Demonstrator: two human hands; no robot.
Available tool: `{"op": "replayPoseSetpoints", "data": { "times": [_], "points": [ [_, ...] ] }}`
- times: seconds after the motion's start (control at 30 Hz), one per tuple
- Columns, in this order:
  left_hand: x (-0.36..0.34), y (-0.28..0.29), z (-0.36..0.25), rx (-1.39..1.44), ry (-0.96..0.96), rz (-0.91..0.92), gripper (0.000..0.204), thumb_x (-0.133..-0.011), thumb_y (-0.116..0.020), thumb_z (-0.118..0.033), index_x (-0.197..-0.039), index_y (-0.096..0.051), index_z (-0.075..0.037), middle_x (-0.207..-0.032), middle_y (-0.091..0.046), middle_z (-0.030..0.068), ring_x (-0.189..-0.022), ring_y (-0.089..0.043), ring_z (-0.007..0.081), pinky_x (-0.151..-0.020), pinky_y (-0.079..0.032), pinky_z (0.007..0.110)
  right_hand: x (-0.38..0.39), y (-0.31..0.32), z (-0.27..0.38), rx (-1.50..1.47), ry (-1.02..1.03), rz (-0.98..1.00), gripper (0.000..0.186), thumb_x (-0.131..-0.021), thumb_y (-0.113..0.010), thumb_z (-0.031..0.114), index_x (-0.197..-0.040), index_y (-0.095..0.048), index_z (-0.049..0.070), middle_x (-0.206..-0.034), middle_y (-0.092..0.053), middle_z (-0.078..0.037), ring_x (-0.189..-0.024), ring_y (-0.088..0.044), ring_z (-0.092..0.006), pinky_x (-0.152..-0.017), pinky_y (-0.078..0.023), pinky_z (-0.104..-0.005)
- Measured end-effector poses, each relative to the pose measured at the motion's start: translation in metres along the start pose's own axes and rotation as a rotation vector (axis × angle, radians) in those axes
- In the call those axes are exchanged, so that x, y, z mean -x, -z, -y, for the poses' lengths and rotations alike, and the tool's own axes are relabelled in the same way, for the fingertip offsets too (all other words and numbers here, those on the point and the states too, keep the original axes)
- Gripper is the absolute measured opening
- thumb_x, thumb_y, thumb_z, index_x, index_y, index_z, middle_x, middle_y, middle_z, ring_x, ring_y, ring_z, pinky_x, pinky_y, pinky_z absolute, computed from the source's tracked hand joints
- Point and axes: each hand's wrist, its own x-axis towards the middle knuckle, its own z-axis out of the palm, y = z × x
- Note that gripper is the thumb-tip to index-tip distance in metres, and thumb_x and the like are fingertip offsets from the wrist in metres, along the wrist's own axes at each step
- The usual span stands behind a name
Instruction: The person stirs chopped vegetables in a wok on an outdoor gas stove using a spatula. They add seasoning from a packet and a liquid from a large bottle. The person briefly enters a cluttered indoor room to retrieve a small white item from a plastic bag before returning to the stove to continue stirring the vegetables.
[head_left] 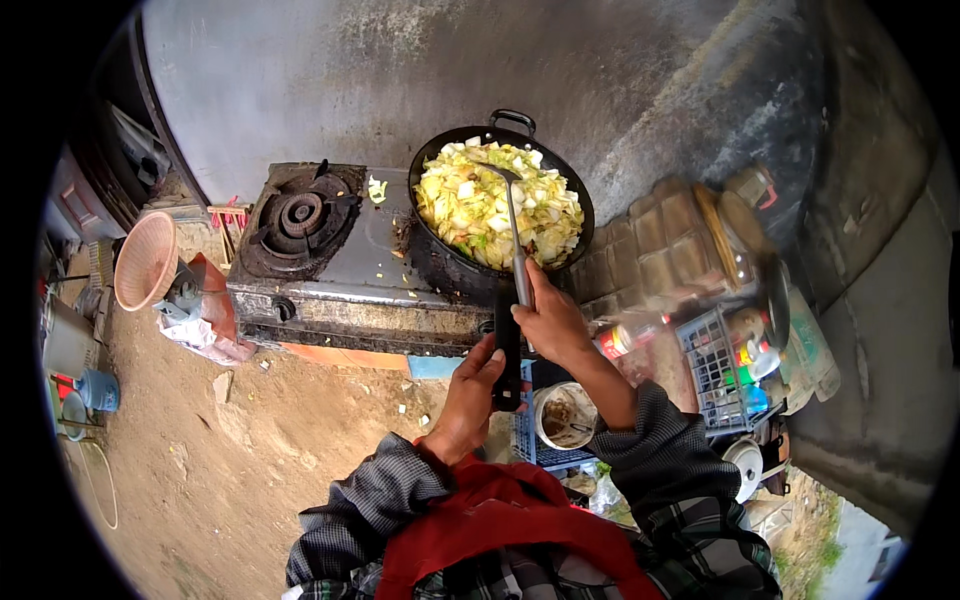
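A black wok [418, 213] sits on the right burner of a two-burner gas stove [372, 240], heaped with chopped cabbage [545, 215]. Its long black handle points toward me, and my left hand [466, 396] is wrapped round that handle. In my right hand [553, 318] is the grey handle of a metal spatula [516, 225]. The spatula's head rests in the far part of the cabbage, partly covered by it. A loose scrap of cabbage [377, 190] lies on the stove top between the burners.
The left burner [302, 215] is bare. A pink plastic basket [146, 261] stands left of the stove. To the right are a blue-grey crate [712, 372] with bottles and a white lid [744, 467]. Below the wok handle, a white bucket [564, 415] sits on a blue crate. A grey wall [300, 90] rises behind.
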Motion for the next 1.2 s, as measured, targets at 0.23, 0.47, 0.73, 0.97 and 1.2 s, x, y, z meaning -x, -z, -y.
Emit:
{"op": "replayPoseSetpoints", "data": {
  "times": [0.23, 0.47, 0.73, 0.97, 1.2],
  "points": [
    [0.002, -0.003, 0.002, -0.034, -0.045, 0.025, 0.041, -0.094, -0.041, -0.018, -0.132, -0.032, -0.005, -0.103, -0.055, 0.0070, -0.077, -0.060, 0.0169, -0.059, -0.052, 0.029, -0.001, 0.007, 0.024, -0.146, -0.076, -0.053, 0.060, -0.076, -0.062, 0.023, -0.129, -0.040, 0.004, -0.091, -0.061, -0.016, -0.080, -0.059, -0.0313, -0.073, -0.045, -0.0375],
    [-0.001, -0.010, 0.006, -0.067, -0.075, -0.030, 0.039, -0.094, -0.041, -0.018, -0.131, -0.035, -0.008, -0.103, -0.055, 0.0064, -0.076, -0.059, 0.0161, -0.059, -0.052, 0.029, -0.002, -0.015, 0.008, -0.143, -0.053, -0.125, 0.062, -0.075, -0.064, 0.024, -0.129, -0.039, 0.004, -0.090, -0.058, -0.013, -0.083, -0.057, -0.0280, -0.075, -0.044, -0.0375],
    [-0.003, -0.013, 0.018, -0.133, -0.114, -0.096, 0.037, -0.094, -0.039, -0.017, -0.131, -0.035, -0.012, -0.103, -0.056, 0.0072, -0.079, -0.061, 0.0182, -0.060, -0.054, 0.029, 0.010, -0.022, -0.003, -0.364, 0.004, -0.181, 0.057, -0.077, -0.065, 0.028, -0.124, -0.046, 0.003, -0.083, -0.055, -0.012, -0.072, -0.055, -0.0229, -0.066, -0.044, -0.0347],
    [-0.002, -0.016, 0.022, -0.146, -0.137, -0.108, 0.045, -0.094, -0.041, -0.018, -0.136, -0.027, -0.012, -0.104, -0.056, 0.0072, -0.077, -0.060, 0.0165, -0.060, -0.054, 0.028, 0.013, -0.021, -0.006, -0.336, 0.062, -0.197, 0.056, -0.079, -0.066, 0.027, -0.124, -0.045, 0.001, -0.081, -0.054, -0.010, -0.067, -0.055, -0.0193, -0.061, -0.045, -0.0336],
    [0.021, 0.004, 0.023, -0.167, -0.204, -0.233, 0.048, -0.094, -0.040, -0.019, -0.138, -0.023, -0.008, -0.105, -0.055, 0.0113, -0.082, -0.062, 0.0193, -0.064, -0.055, 0.031, 0.026, -0.011, -0.002, -0.909, -0.138, -0.077, 0.060, -0.086, -0.057, 0.031, -0.131, -0.034, 0.000, -0.079, -0.052, -0.005, -0.049, -0.050, -0.0087, -0.034, -0.040, -0.0239]
  ]
}}
